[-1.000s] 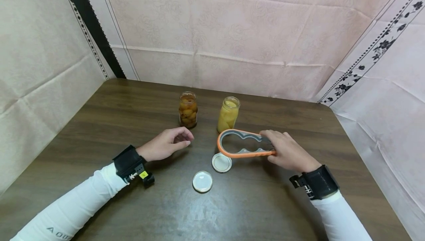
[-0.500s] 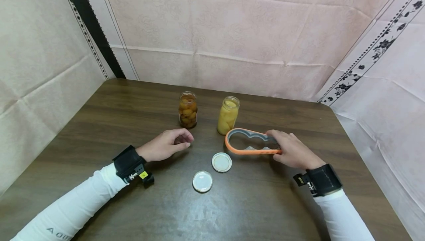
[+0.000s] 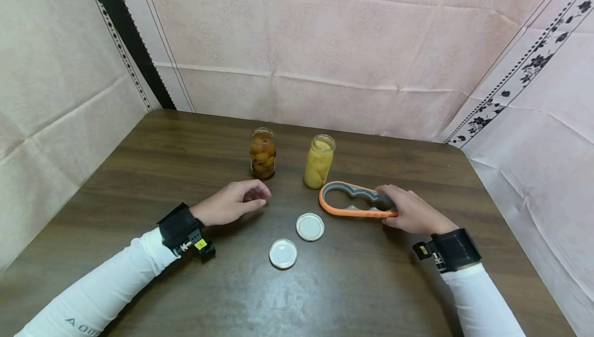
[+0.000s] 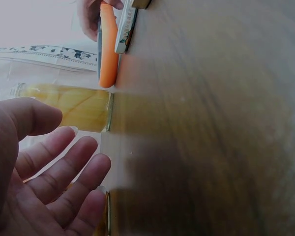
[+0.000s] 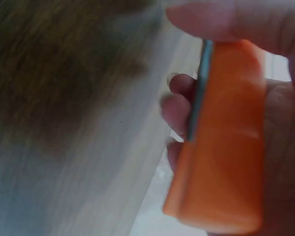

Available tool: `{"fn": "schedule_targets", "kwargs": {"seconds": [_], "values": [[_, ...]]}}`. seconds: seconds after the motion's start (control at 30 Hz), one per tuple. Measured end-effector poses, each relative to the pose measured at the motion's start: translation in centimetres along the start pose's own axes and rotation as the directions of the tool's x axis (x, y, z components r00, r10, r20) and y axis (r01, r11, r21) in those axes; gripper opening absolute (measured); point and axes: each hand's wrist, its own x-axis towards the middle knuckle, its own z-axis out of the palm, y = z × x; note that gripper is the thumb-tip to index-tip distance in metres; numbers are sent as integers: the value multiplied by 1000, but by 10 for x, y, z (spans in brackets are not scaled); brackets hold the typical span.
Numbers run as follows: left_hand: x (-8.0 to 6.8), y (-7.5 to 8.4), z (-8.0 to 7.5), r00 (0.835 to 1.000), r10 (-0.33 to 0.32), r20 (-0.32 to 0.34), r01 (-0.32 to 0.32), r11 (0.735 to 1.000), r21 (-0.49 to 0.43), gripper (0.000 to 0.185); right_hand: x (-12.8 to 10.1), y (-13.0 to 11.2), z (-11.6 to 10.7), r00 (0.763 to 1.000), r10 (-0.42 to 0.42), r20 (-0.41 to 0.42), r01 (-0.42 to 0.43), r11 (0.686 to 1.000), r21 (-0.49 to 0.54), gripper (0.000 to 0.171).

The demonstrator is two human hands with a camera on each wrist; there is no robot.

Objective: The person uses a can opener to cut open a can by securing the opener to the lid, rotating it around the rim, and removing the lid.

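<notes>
In the head view my right hand (image 3: 412, 211) grips one end of an orange and grey jar opener (image 3: 355, 213), its loop pointing left just above the table. The right wrist view shows the thumb and fingers around the orange frame (image 5: 226, 142). My left hand (image 3: 232, 202) holds nothing, its fingers loosely bent over the table. Beyond it stands a lidless jar of brown fruit (image 3: 262, 156). A lidless jar of yellow fruit (image 3: 318, 164) stands right of that, close to the opener's rounded end. Two white jar lids (image 3: 310, 227) lie nearer the front.
The brown wooden table (image 3: 199, 141) ends at a back edge behind the jars. Pale patterned cloth (image 3: 334, 43) hangs behind and on both sides. A camera band (image 3: 183, 229) sits on each wrist.
My right hand has drawn the jar opener to the right, away from above the upper lid, and slightly lower at the end. The left hand, jars and lids stay put.
</notes>
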Motion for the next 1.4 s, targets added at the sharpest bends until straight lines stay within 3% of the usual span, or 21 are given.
{"fn": "schedule_targets", "kwargs": {"seconds": [0.3,0.57,1.07,1.4], "values": [[0,0,-1,1000,2,-1,-2,1000,11,23,-1,7,-2,998,17,68,-21,997,68,72],[0,-2,-2,1000,5,0,-5,1000,14,23,-3,10,-5,989,79,124,-94,988,122,68],[2,-3,-2,1000,-2,0,2,1000,12,22,-3,16,-9,987,113,110,-124,987,105,68],[0,-3,-4,999,10,-35,-6,993,115,22,-3,8,-9,995,77,60,-81,993,82,63]]}}
